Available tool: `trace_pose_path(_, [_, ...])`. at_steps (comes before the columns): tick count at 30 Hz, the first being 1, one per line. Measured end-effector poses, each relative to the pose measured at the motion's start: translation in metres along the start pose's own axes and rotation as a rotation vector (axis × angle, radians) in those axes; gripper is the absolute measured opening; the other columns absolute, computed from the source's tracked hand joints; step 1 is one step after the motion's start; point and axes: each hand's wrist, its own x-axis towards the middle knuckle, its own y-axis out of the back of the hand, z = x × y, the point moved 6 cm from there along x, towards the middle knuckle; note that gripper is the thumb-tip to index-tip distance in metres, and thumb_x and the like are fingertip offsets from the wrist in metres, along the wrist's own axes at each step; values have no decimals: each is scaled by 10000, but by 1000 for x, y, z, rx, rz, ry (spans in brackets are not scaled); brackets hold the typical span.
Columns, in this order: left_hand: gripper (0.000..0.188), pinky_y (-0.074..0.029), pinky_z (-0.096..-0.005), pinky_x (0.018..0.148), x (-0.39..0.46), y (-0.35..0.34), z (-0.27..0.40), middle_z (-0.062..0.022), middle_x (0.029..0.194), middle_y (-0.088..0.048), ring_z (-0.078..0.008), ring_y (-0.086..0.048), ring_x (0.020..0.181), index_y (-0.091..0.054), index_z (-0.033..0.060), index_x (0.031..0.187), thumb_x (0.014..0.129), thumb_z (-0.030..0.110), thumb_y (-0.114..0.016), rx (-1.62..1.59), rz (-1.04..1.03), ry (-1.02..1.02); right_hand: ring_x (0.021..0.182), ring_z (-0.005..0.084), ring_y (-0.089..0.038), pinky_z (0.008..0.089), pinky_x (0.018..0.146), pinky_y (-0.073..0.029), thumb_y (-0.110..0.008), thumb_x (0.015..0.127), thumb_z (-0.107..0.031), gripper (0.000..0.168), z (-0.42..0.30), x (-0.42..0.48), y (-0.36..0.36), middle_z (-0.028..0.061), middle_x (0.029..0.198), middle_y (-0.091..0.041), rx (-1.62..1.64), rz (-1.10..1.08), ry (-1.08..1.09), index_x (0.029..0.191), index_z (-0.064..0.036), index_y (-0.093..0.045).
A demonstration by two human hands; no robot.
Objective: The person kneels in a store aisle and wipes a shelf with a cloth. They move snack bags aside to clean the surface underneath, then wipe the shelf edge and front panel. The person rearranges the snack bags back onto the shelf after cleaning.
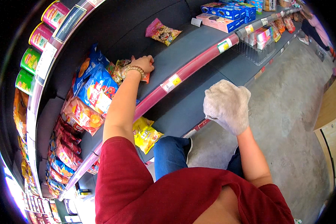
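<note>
My left hand [143, 63], with a beaded bracelet at the wrist, curls over colourful snack bags [118, 72] on the dark shelf; its fingertips are partly hidden. Against these bags lean a blue Lay's chip bag [96, 86] and an orange-pink one [84, 114]. Another colourful snack bag [163, 31] lies apart, farther along the same shelf. Over the floor beside the shelving, my right hand is raised, covered by a bunched whitish cloth [226, 105]. The fingers under the cloth cannot be seen.
A pink price rail [184, 75] edges the shelf. Below it a yellow snack bag [146, 134] lies by my knee. Cookie boxes [224, 16] and a clear plastic tray [254, 51] stand farther along. Cans [40, 36] line the upper left shelf. A person [313, 28] is at the far right.
</note>
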Motion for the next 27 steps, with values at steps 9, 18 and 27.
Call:
trace_pose_path(9, [536, -386, -387, 969, 132, 1, -60, -199, 1290, -479, -331, -500, 1151, -468, 46, 1268, 865, 399, -475, -732, 439, 358, 1082, 261, -504, 421, 935, -418, -361, 876, -359, 393, 24, -28, -70, 113, 1091, -523, 2311, 95, -507, 1113, -63, -465])
trace_pose_path(18, [671, -390, -392, 934, 192, -27, -39, -162, 1231, -518, -280, -514, 1097, -434, 34, 1279, 837, 536, -483, -1959, 366, 583, 1042, 218, -538, 364, 877, -472, -449, 876, -170, 296, 43, -22, -48, 88, 1085, -542, 1086, 47, -445, 1146, -49, -455])
trace_pose_path(27, [575, -461, -312, 436, 175, 26, -55, -139, 788, -641, -214, -601, 553, -593, -31, 1044, 731, 448, -659, -1365, 734, 337, 1138, 246, -499, 401, 938, -446, -446, 900, -217, 392, 42, -27, -68, 101, 1214, -494, 1110, -89, -451, 1257, -65, -386])
